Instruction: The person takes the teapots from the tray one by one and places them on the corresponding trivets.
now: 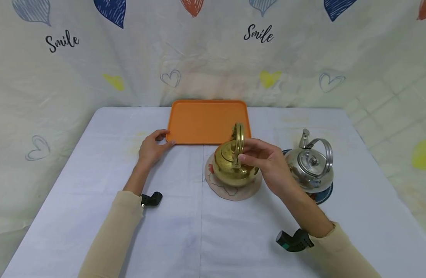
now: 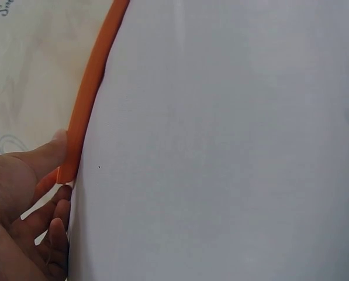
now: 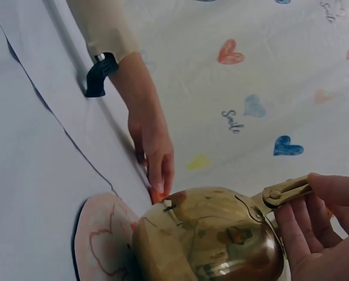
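Note:
A shiny gold kettle [image 1: 230, 170] is over a round pale mat [image 1: 234, 194]; whether its base touches the mat cannot be told. My right hand [image 1: 273, 166] holds its upright handle, thumb on one side and fingers on the other, as the right wrist view also shows. At the near left corner of an orange tray [image 1: 207, 123], my left hand [image 1: 153, 148] grips the rim. The left wrist view has the thumb against the tray's edge [image 2: 83, 117] and other fingers around the corner.
To the right, a silver kettle [image 1: 311, 170] stands on a blue patterned round mat [image 1: 325, 195], close beside my right forearm. A white cloth covers the table [image 1: 174, 239]. Behind it hangs a printed sheet [image 1: 213, 50] with hearts.

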`<state>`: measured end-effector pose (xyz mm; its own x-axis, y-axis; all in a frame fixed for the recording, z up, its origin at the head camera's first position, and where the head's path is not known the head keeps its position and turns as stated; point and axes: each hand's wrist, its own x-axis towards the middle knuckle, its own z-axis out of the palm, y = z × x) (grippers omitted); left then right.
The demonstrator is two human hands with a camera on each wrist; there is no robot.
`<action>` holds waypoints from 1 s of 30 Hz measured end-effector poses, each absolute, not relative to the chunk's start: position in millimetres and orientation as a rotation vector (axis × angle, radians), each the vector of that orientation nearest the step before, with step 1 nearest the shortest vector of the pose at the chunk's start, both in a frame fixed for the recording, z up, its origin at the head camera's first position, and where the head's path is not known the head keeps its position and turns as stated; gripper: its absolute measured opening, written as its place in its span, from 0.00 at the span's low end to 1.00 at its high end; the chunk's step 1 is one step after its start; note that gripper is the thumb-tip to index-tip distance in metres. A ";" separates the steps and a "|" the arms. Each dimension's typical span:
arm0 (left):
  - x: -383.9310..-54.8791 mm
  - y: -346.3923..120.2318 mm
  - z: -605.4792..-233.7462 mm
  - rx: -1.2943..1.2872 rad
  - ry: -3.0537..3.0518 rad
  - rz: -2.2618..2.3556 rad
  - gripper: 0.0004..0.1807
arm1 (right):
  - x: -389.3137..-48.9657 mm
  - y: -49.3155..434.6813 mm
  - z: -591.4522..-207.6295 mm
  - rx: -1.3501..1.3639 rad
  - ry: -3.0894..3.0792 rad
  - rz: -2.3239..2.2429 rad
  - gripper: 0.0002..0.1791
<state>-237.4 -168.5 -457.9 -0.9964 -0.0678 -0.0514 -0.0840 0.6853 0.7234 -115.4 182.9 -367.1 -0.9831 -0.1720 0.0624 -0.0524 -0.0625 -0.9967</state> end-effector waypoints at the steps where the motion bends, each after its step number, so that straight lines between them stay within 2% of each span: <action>1: -237.3 -169.0 -457.8 -0.129 2.865 1.234 0.29 | -115.1 182.0 -367.5 -0.255 2.095 -2.216 0.20; 22: -237.4 -171.2 -457.2 -0.107 2.867 1.241 0.29 | -106.8 180.0 -373.5 -0.373 2.024 -2.249 0.23; 30: -237.8 -171.6 -458.5 -0.109 2.860 1.244 0.29 | -105.5 185.5 -380.1 -0.490 1.969 -2.217 0.20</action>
<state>-237.8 -171.6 -458.5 -0.9973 -0.0558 -0.0467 -0.0722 0.6800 0.7296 -105.5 185.5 -380.1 -0.9377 -0.3131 0.1505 -0.1125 -0.1361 -0.9843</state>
